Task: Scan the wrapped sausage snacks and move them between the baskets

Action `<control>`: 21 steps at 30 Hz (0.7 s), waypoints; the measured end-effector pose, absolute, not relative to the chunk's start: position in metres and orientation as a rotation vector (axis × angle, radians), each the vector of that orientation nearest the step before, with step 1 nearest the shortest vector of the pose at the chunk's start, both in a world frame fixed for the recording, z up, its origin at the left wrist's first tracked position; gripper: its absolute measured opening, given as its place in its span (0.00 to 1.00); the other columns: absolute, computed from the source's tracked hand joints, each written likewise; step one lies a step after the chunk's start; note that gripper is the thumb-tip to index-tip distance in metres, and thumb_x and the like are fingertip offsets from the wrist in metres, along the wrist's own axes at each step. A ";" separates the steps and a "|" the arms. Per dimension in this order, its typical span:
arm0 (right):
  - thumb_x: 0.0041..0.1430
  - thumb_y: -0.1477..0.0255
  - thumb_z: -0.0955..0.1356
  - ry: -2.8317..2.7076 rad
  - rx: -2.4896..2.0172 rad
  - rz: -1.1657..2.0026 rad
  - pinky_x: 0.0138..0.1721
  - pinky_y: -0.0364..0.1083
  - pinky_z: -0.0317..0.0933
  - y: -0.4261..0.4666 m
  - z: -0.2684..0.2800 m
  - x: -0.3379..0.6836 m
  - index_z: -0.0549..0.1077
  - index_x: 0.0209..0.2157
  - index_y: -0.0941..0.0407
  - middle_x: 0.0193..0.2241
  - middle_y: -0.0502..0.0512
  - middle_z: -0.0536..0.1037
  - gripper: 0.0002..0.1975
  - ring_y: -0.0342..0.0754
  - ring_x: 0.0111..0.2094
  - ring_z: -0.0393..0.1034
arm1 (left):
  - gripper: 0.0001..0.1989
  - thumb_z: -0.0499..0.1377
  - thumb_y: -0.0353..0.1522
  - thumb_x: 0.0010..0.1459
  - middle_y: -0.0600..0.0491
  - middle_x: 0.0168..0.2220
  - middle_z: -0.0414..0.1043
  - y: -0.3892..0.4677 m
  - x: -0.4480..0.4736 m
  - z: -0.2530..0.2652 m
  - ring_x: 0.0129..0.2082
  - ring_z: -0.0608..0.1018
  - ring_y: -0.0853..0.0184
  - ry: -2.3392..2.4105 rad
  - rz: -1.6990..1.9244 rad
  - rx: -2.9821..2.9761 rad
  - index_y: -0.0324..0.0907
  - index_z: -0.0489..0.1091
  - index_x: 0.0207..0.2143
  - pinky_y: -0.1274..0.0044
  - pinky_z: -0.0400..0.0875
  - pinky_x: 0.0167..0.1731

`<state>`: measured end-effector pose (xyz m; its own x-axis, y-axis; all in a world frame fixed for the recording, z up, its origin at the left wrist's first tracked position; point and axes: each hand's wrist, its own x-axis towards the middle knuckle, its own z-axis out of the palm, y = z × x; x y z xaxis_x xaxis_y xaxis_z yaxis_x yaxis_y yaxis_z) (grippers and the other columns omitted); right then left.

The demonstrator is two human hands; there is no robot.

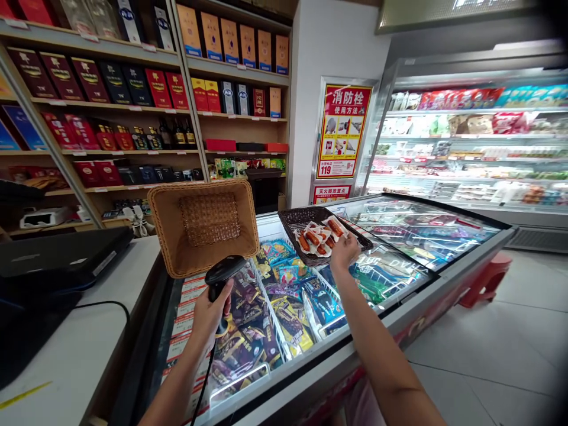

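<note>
My left hand [210,316] is wrapped round the handle of a black barcode scanner [224,271], whose cable hangs down past my wrist. The scanner is over the glass-topped freezer [306,378], in front of a tan wicker basket [202,192]. My right hand [345,251] reaches to a dark brown woven tray [295,220], its fingers closed on the edge of a wrapped sausage [336,226]. Several more wrapped sausages [313,238] lie beside it in the tray. My fingertips are partly hidden, and the wicker basket has nothing inside.
Under the freezer glass lie ice cream packs [290,319] between white wire dividers. At left, a counter [128,278] bears a black device [57,254]. Shelves of boxed bottles [155,89] stand behind; a lit chiller [470,136] and a red stool [486,281] are at right.
</note>
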<state>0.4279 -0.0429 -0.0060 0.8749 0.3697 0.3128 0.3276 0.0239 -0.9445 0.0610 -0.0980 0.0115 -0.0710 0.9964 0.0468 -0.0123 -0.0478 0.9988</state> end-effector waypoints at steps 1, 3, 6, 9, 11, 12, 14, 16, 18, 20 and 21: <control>0.69 0.63 0.59 -0.545 -1.660 0.018 0.62 0.71 0.52 -0.045 -0.005 0.439 0.77 0.56 0.55 0.52 0.71 0.79 0.23 0.71 0.62 0.64 | 0.28 0.74 0.53 0.42 0.58 0.20 0.65 -0.098 0.061 0.012 0.17 0.65 0.73 1.230 1.310 1.187 0.42 0.66 0.25 0.79 0.60 0.17; 0.66 0.66 0.62 -0.509 -1.808 -0.041 0.63 0.72 0.49 -0.049 -0.007 0.451 0.81 0.48 0.52 0.51 0.69 0.80 0.18 0.72 0.63 0.62 | 0.28 0.74 0.54 0.42 0.58 0.19 0.65 -0.099 0.060 0.014 0.17 0.65 0.72 1.224 1.328 1.177 0.42 0.66 0.25 0.79 0.60 0.17; 0.64 0.69 0.64 -0.567 -1.883 -0.156 0.64 0.72 0.48 -0.057 -0.009 0.453 0.82 0.49 0.52 0.58 0.71 0.75 0.17 0.73 0.67 0.57 | 0.28 0.73 0.53 0.43 0.58 0.19 0.64 -0.099 0.059 0.015 0.17 0.66 0.72 1.211 1.349 1.192 0.43 0.65 0.24 0.78 0.60 0.18; 0.65 0.70 0.64 -0.603 -1.797 -0.384 0.67 0.69 0.49 -0.057 -0.001 0.433 0.79 0.55 0.54 0.63 0.72 0.70 0.20 0.71 0.68 0.56 | 0.28 0.72 0.54 0.44 0.58 0.19 0.65 -0.100 0.058 0.015 0.17 0.66 0.72 1.222 1.367 1.185 0.43 0.64 0.24 0.78 0.60 0.18; 0.68 0.69 0.63 -0.754 -1.649 -0.450 0.67 0.64 0.53 -0.047 0.010 0.405 0.77 0.56 0.54 0.62 0.71 0.71 0.20 0.66 0.66 0.59 | 0.29 0.72 0.56 0.43 0.58 0.19 0.65 -0.099 0.058 0.014 0.16 0.66 0.72 1.233 1.377 1.153 0.43 0.65 0.24 0.78 0.60 0.18; 0.69 0.68 0.62 -0.879 -1.558 -0.410 0.67 0.62 0.55 -0.038 0.016 0.387 0.76 0.57 0.54 0.61 0.70 0.72 0.20 0.64 0.65 0.62 | 0.30 0.72 0.57 0.42 0.58 0.19 0.65 -0.098 0.058 0.013 0.16 0.66 0.72 1.237 1.386 1.131 0.43 0.65 0.25 0.78 0.59 0.18; 0.68 0.68 0.62 -1.120 -1.370 -0.215 0.65 0.59 0.60 -0.011 0.028 0.345 0.73 0.59 0.57 0.57 0.68 0.75 0.21 0.59 0.60 0.68 | 0.31 0.72 0.58 0.40 0.58 0.19 0.65 -0.097 0.058 0.010 0.16 0.66 0.72 1.237 1.407 1.097 0.43 0.66 0.25 0.78 0.58 0.17; 0.64 0.68 0.65 -1.219 -1.320 0.039 0.63 0.57 0.62 0.024 0.035 0.305 0.71 0.61 0.61 0.57 0.68 0.76 0.25 0.58 0.57 0.71 | 0.31 0.72 0.58 0.41 0.58 0.18 0.65 -0.096 0.058 0.008 0.16 0.65 0.72 1.230 1.433 1.099 0.43 0.65 0.24 0.78 0.58 0.17; 0.59 0.67 0.71 -1.162 -1.395 0.263 0.64 0.57 0.62 0.060 0.038 0.274 0.70 0.62 0.60 0.59 0.69 0.75 0.30 0.60 0.59 0.70 | 0.30 0.71 0.58 0.43 0.58 0.18 0.64 -0.096 0.057 0.005 0.16 0.65 0.72 1.222 1.457 1.114 0.44 0.64 0.24 0.78 0.58 0.17; 0.53 0.65 0.75 -1.034 -1.483 0.479 0.61 0.56 0.64 0.089 0.036 0.255 0.71 0.62 0.60 0.57 0.70 0.77 0.35 0.61 0.57 0.73 | 0.30 0.71 0.58 0.44 0.59 0.19 0.65 -0.095 0.056 0.002 0.16 0.66 0.72 1.206 1.466 1.119 0.44 0.64 0.25 0.78 0.59 0.18; 0.50 0.65 0.76 -0.974 -1.509 0.568 0.58 0.55 0.66 0.100 0.033 0.249 0.72 0.61 0.60 0.55 0.69 0.79 0.36 0.61 0.55 0.75 | 0.31 0.71 0.58 0.44 0.59 0.19 0.65 -0.095 0.055 0.001 0.16 0.66 0.72 1.198 1.468 1.112 0.44 0.64 0.25 0.78 0.59 0.17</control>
